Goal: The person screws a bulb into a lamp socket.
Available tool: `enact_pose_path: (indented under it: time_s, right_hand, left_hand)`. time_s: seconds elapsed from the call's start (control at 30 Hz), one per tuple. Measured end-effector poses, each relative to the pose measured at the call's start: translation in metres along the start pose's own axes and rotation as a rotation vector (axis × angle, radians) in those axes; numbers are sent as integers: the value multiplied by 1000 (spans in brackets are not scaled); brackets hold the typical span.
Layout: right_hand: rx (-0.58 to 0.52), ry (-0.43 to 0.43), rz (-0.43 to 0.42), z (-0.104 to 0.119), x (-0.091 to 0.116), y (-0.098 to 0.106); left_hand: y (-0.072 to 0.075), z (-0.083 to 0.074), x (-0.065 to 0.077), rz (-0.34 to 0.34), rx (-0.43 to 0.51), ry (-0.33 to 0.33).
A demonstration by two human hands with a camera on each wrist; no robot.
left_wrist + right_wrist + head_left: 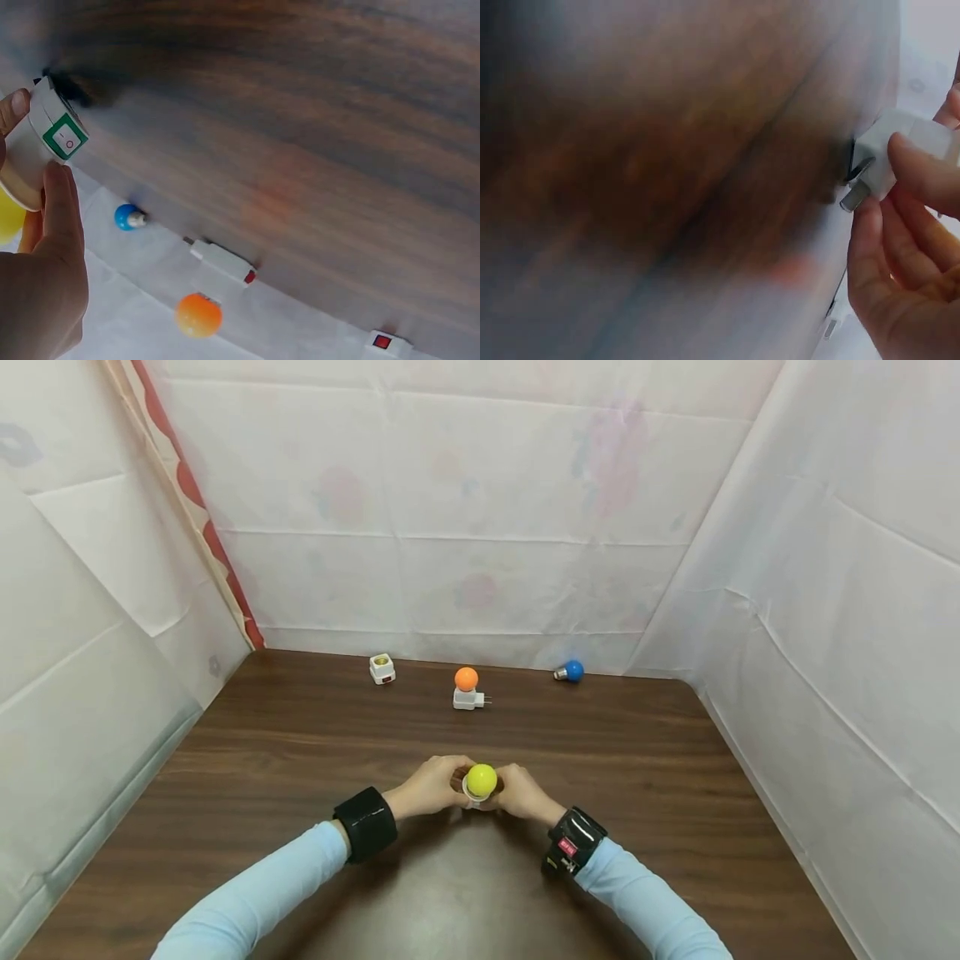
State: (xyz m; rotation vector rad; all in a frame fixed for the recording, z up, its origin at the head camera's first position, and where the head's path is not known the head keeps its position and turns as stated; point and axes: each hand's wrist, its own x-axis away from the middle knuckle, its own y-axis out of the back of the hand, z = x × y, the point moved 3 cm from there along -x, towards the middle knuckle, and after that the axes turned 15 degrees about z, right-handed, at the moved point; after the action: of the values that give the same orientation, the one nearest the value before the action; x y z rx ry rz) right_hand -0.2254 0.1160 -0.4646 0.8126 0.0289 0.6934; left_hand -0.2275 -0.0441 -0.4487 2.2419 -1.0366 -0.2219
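Observation:
A yellow bulb [482, 779] sits upright in a white lamp socket [30, 154] near the table's middle. My left hand [431, 787] grips the socket's left side, the thumb and fingers on opposite faces. A green-framed switch [66, 141] shows on the socket in the left wrist view. From the other side my right hand [522, 793] pinches the socket between thumb and fingers. Metal plug prongs [855, 196] stick out just beyond those fingertips in the right wrist view. Whether the socket's base touches the table cannot be made out.
Along the back of the brown table [300, 752] stand a white socket [382, 669] with a red switch and an orange bulb [466, 678] in a white plug-in socket [465, 699]. A blue bulb [574, 671] lies at back right. White sheets [450, 510] enclose the table.

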Motion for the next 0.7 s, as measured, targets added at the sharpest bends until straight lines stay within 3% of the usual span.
enact_pose_path:
  time_s: [0.17, 0.37, 0.5, 0.7]
  right_hand:
    - [34, 11, 0, 0, -4, 2]
    - [108, 1, -81, -4, -10, 9]
    - [145, 4, -97, -5, -15, 7]
    - [155, -19, -117, -8, -27, 7]
  left_hand:
    - [1, 5, 0, -44, 41, 17]
    - [4, 7, -10, -104, -66, 34]
    - [3, 16, -13, -144, -143, 61]
    - [6, 30, -19, -188, -147, 56]
